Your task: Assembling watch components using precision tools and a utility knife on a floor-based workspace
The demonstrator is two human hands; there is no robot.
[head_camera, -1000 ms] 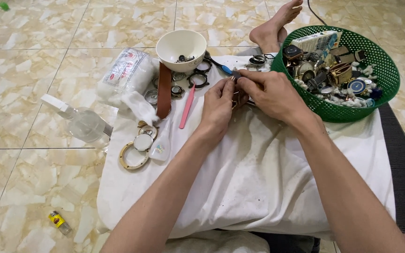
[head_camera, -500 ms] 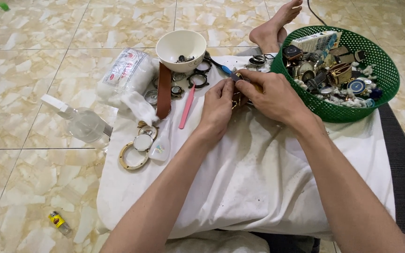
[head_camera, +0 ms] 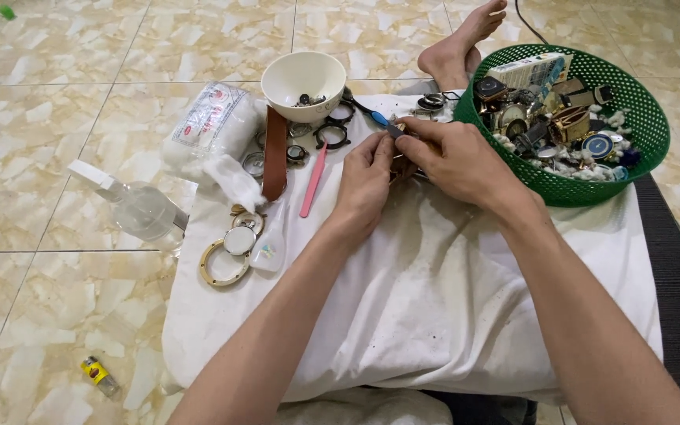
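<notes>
My left hand (head_camera: pixel 367 179) and my right hand (head_camera: pixel 452 160) meet over the far part of a white cloth (head_camera: pixel 434 299) and pinch a small brownish watch part (head_camera: pixel 400 161) between their fingertips. Most of that part is hidden by the fingers. A blue-handled tool (head_camera: pixel 375 116) lies just beyond my hands. A pink stick (head_camera: pixel 312 181) lies left of my left hand.
A green basket (head_camera: pixel 592 189) of watch parts and cotton stands at the right. A white bowl (head_camera: pixel 303 77), brown strap (head_camera: pixel 275 153), cotton bag (head_camera: pixel 210 118), rings (head_camera: pixel 224 264), a small bottle (head_camera: pixel 269 248) and a clear spray bottle (head_camera: pixel 135 206) lie left. A yellow lighter (head_camera: pixel 98 374) lies on the tiles. A bare foot (head_camera: pixel 466 43) rests beyond.
Both hands stay on the small part; the fingers shifted only slightly.
</notes>
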